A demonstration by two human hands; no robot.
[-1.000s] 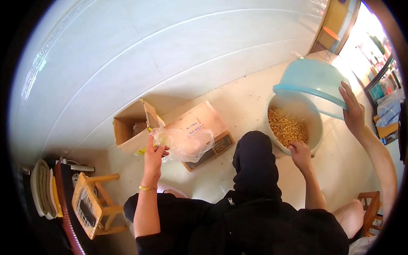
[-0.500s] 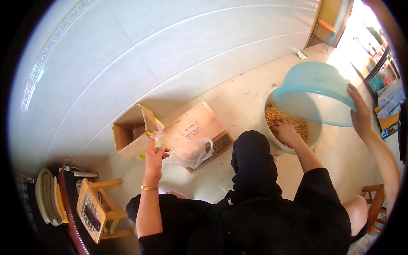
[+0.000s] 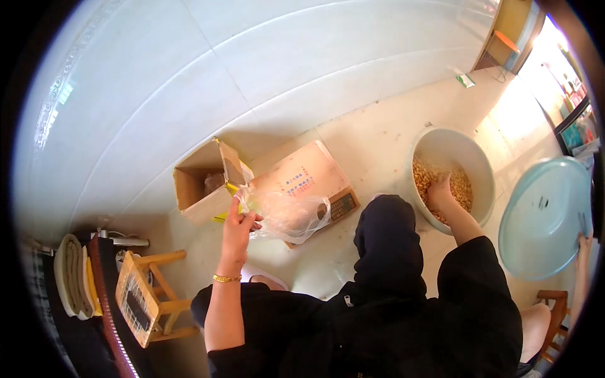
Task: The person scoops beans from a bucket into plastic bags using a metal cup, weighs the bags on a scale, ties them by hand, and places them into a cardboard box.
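Note:
My left hand [image 3: 238, 228] pinches the edge of a clear plastic bag [image 3: 293, 214], which spreads over the platform of a scale. The scale's keypad [image 3: 343, 205] shows at its near right corner, and a sheet with blue and red print [image 3: 299, 173] lies on its platform. My right hand [image 3: 441, 192] reaches into a pale round tub [image 3: 482, 164], among tan pieces that look like peanuts [image 3: 463, 189]. Its fingertips are buried in them, so its grip is hidden. At the right edge, another person's hand [image 3: 585, 242] holds a light blue basin [image 3: 535, 220] tilted beside the tub.
An open cardboard box [image 3: 192, 183] stands left of the scale against the tiled wall [image 3: 283, 57]. Nearer on the left is a small wooden stool [image 3: 135, 302]. A wooden chair [image 3: 554, 309] is at the right. Bits of debris lie on the floor [image 3: 378, 138].
The other person's basin has swung from above the tub down to its right side. My right hand has shifted within the tub. My left hand still holds the bag.

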